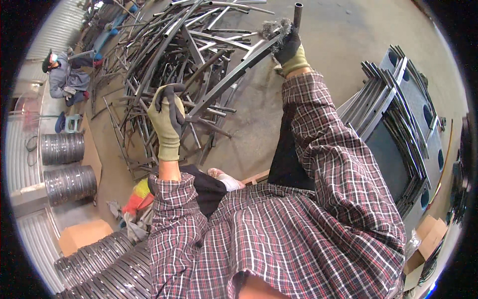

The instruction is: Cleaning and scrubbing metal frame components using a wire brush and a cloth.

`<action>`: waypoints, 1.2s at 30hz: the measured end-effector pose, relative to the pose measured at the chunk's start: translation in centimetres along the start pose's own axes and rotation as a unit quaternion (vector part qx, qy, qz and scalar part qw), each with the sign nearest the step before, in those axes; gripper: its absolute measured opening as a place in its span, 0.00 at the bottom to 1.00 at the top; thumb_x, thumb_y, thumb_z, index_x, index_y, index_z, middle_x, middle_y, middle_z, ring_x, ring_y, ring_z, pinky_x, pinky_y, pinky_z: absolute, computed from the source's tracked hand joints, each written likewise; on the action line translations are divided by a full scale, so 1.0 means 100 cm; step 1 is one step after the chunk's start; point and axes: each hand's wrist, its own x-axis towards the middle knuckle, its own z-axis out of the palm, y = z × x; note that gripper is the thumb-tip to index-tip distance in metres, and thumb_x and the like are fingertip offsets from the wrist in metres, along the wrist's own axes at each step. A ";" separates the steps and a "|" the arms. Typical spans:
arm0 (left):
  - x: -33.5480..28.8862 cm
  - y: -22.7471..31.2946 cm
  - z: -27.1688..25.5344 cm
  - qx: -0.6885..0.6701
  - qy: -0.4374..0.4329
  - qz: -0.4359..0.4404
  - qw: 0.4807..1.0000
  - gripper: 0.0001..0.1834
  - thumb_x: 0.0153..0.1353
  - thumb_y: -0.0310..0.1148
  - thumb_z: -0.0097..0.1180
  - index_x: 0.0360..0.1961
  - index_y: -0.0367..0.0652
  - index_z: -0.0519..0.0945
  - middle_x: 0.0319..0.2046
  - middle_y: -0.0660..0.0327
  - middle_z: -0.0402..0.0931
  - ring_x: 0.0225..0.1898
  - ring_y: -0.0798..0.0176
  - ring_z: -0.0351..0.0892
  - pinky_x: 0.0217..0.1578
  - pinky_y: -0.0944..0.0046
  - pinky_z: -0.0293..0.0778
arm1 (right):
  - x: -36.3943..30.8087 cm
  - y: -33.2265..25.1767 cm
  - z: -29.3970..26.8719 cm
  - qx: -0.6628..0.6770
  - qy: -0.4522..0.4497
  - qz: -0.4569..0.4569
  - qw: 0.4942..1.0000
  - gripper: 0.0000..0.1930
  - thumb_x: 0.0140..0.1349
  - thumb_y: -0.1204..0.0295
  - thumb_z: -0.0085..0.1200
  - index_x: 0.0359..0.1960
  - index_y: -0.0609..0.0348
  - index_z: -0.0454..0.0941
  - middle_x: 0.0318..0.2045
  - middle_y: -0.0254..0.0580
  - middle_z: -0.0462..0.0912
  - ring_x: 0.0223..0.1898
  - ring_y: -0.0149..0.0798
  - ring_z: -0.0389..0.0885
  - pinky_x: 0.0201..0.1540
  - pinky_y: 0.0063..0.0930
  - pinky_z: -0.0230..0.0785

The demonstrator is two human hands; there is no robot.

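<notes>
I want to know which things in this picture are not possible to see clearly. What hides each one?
All in the head view:
- Right hand: fingertips, hidden by wire wool.
- Frame: underside, turned away from the camera.
- Pile: lowest tubes, covered by those above.
- Lower-left coils: cut off by the picture's edge.
- Co-worker: too small to tell what the hands hold.

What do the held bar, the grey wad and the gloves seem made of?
Bar: probably steel, bare grey, judging by crisp edges and a dull metallic sheen.
Wad: likely wire wool, silvery, from its tangled fine strands.
Gloves: apparently matte yellowish knit, judging by snug cuffs; dark coating possibly rubber.
</notes>
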 end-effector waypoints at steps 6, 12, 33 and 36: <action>-0.002 0.002 -0.011 0.014 0.029 -0.046 0.998 0.17 0.67 0.41 0.54 0.39 0.33 0.79 0.22 0.66 0.73 0.21 0.76 0.67 0.21 0.75 0.62 | -0.096 0.005 0.144 0.226 0.239 0.231 0.916 0.21 0.66 0.57 0.51 0.53 0.59 0.74 0.41 0.39 0.79 0.42 0.38 0.77 0.46 0.33 0.73; -0.001 0.002 -0.013 0.041 0.024 -0.024 0.999 0.18 0.68 0.41 0.53 0.39 0.31 0.79 0.24 0.65 0.74 0.19 0.76 0.65 0.19 0.73 0.61 | -0.079 -0.010 0.138 0.168 0.260 0.262 0.914 0.17 0.58 0.60 0.63 0.41 0.59 0.78 0.27 0.34 0.78 0.24 0.35 0.75 0.29 0.29 0.74; 0.001 -0.009 -0.005 0.005 0.017 -0.037 0.999 0.16 0.68 0.40 0.51 0.42 0.36 0.77 0.17 0.64 0.71 0.14 0.72 0.68 0.15 0.72 0.61 | -0.159 0.042 0.206 0.135 0.233 0.271 0.924 0.16 0.62 0.63 0.58 0.45 0.63 0.78 0.38 0.39 0.80 0.34 0.34 0.76 0.40 0.30 0.73; -0.003 -0.013 -0.003 -0.013 0.019 0.030 0.999 0.13 0.68 0.37 0.50 0.42 0.35 0.77 0.19 0.63 0.73 0.15 0.71 0.70 0.16 0.71 0.64 | -0.110 0.009 0.152 -0.017 0.126 0.078 0.989 0.26 0.69 0.50 0.37 0.48 0.61 0.75 0.42 0.46 0.80 0.44 0.45 0.79 0.50 0.41 0.74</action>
